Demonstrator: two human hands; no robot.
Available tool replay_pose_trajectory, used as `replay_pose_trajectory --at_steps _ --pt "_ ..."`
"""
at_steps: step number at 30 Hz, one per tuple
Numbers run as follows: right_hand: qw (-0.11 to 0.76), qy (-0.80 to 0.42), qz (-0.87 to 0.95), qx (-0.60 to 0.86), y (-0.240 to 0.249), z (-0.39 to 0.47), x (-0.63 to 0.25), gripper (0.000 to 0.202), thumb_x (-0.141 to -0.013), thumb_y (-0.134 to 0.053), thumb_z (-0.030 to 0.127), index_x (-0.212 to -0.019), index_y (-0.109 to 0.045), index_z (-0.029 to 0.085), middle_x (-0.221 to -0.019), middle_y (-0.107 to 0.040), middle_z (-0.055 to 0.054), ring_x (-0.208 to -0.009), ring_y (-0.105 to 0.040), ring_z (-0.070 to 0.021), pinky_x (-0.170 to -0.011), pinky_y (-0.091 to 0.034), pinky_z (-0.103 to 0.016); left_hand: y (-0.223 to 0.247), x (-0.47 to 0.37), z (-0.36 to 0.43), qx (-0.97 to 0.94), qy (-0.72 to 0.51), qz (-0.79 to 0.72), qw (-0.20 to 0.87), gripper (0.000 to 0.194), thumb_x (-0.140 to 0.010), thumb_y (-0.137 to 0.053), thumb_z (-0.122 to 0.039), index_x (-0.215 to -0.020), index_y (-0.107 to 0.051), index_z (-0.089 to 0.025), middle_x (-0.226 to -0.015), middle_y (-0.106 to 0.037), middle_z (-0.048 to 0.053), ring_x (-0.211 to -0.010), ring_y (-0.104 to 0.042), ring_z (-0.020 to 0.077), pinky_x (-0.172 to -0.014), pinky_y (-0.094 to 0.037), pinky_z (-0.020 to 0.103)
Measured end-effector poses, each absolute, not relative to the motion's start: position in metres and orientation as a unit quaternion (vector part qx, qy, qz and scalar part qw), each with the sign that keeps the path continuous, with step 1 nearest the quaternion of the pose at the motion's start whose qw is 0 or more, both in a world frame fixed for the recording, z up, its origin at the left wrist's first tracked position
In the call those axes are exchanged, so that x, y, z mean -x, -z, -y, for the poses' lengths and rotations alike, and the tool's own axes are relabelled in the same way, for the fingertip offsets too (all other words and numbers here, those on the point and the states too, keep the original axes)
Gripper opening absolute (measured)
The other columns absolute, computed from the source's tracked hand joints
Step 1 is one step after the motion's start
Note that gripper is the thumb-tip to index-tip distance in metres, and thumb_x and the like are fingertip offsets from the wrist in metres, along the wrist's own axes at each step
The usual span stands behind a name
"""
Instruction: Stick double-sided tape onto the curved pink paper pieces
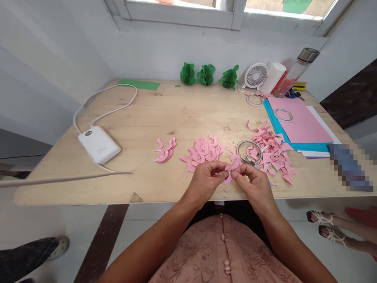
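Note:
Near the table's front edge, my left hand point(206, 180) and my right hand point(253, 184) pinch a curved pink paper piece point(227, 180) between them, fingertips almost touching. Just left of it lies a pile of wavy pink cutouts point(203, 151). Farther left is a smaller group of wavy pink strips point(167, 151) with pale spots on them. Behind my right hand are a roll of tape point(249, 142) and scissors, partly hidden. A heap of pink scraps point(272, 151) spreads to the right.
A white power bank point(99, 144) with a cable sits left on the wooden table point(118, 188). Along the back stand green paper shapes point(206, 74), a small fan point(255, 75) and a bottle point(296, 72). Coloured sheets point(300, 120) lie right. Other people's feet show on both sides.

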State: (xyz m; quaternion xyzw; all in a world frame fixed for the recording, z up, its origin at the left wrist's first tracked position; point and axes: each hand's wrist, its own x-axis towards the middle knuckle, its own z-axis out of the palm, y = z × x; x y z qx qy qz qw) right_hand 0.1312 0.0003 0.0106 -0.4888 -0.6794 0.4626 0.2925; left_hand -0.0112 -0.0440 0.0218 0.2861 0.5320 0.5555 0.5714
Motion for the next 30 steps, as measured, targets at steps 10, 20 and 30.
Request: replay_pose_trajectory --at_steps 10,20,30 --pt "0.288 -0.459 0.68 0.494 -0.0121 0.0001 -0.1297 0.014 -0.076 -0.06 0.031 -0.068 -0.062 0.019 -0.067 -0.064 -0.002 -0.069 -0.054 -0.0181 -0.069 -0.041 -0.031 -0.019 0.0162 0.0423 -0.329 -0.521 -0.546 0.568 0.017 -0.067 -0.068 -0.017 -0.082 -0.074 -0.015 -0.07 -0.066 0.001 -0.066 -0.057 0.0129 -0.067 -0.045 0.026" --pt "0.284 -0.455 0.685 0.492 -0.0115 -0.0005 -0.1301 0.014 -0.076 -0.06 0.03 -0.068 -0.063 0.019 -0.068 -0.065 -0.002 -0.07 -0.055 -0.018 -0.07 -0.041 -0.031 -0.02 0.0159 0.0408 -0.329 -0.531 -0.53 0.573 0.012 -0.064 -0.069 -0.017 -0.076 -0.071 -0.016 -0.07 -0.066 0.0 -0.067 -0.058 0.0124 -0.067 -0.046 0.024" --pt "0.285 -0.475 0.678 0.483 -0.0122 -0.0003 -0.1306 0.018 -0.079 -0.056 0.033 -0.07 -0.063 0.019 -0.07 -0.064 -0.003 -0.073 -0.055 -0.0196 -0.071 -0.041 -0.031 -0.0198 0.0167 0.0378 -0.335 -0.538 -0.521 0.572 0.011 -0.064 -0.068 -0.019 -0.074 -0.066 -0.015 -0.067 -0.06 0.0 -0.065 -0.054 0.0112 -0.063 -0.044 0.023"
